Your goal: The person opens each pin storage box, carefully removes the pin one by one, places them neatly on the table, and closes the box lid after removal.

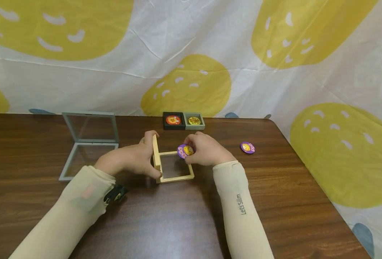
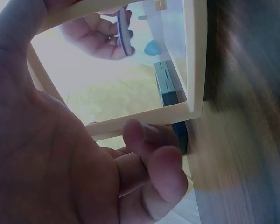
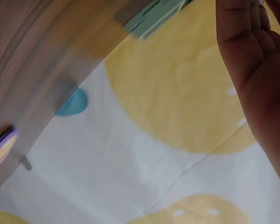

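A cream-coloured hinged display frame (image 1: 178,178) with clear film panes stands open on the table. Its lower half lies flat and the other half rises upright at the left. My left hand (image 1: 130,158) grips that upright half by its edges, thumb at the near side and fingers at the far side. Above the lower pane, my right hand (image 1: 207,149) pinches a round purple badge (image 1: 185,151) with a yellow cartoon face. Through the film in the left wrist view, the badge (image 2: 123,32) shows edge-on between the fingers.
A grey hinged frame (image 1: 68,162) stands open at the left. At the back, a black framed badge (image 1: 167,126) adjoins a grey-green one (image 1: 201,127). Another purple badge (image 1: 247,147) lies at the right. A patterned cloth (image 1: 242,90) hangs behind the table (image 1: 178,223).
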Motion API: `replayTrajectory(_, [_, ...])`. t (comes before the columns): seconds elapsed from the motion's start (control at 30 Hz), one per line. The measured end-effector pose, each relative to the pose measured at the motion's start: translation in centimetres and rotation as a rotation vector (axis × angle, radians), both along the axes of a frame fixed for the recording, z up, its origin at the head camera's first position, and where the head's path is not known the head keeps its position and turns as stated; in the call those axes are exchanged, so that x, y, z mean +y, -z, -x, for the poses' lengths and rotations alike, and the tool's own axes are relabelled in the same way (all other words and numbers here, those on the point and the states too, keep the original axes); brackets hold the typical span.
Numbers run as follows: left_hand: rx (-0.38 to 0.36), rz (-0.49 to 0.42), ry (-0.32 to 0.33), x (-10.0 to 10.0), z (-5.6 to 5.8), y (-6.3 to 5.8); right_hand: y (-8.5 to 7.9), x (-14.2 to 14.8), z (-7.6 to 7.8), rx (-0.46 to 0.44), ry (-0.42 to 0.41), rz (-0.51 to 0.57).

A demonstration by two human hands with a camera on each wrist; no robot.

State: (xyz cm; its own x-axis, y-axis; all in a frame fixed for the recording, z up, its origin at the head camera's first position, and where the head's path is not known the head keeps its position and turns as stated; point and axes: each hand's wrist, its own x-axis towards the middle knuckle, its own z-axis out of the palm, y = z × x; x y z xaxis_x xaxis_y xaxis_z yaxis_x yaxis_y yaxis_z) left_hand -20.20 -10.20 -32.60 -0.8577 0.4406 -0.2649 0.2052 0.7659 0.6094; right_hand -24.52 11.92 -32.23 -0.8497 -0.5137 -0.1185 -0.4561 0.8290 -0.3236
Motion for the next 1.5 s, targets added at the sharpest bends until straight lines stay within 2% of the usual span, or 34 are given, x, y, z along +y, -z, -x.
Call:
replayTrajectory(0.3, [-0.041, 0.017, -0.001, 0.1, 0.0, -0.2, -0.3, 4.1, 0.6, 0.012, 0.106, 0.025])
replayTrajectory(0.57, [-0.040, 0.002, 0.003, 0.2, 0.0, -0.1, -1.0, 7.3, 0.8, -0.002, 0.179, 0.074])
replayTrajectory(0.97, [-0.044, -0.031, 0.020, 0.1, -0.1, -0.1, -1.0, 13.2, 0.4, 0.020, 0.248, -0.010])
replayTrajectory(1.13, [-0.047, -0.037, 0.019, 0.0, -0.4, -0.2, -0.8, 14.1, 0.4, 0.056, 0.262, -0.013])
replayTrajectory(1.33, [-0.047, -0.033, 0.021, -0.1, -0.3, -0.1, -0.1, 13.4, 0.8, 0.137, 0.293, -0.011])
replayTrajectory(1.5, [-0.041, -0.024, 0.022, 0.1, 0.0, -0.1, 0.1, 13.1, 1.1, 0.131, 0.330, -0.068])
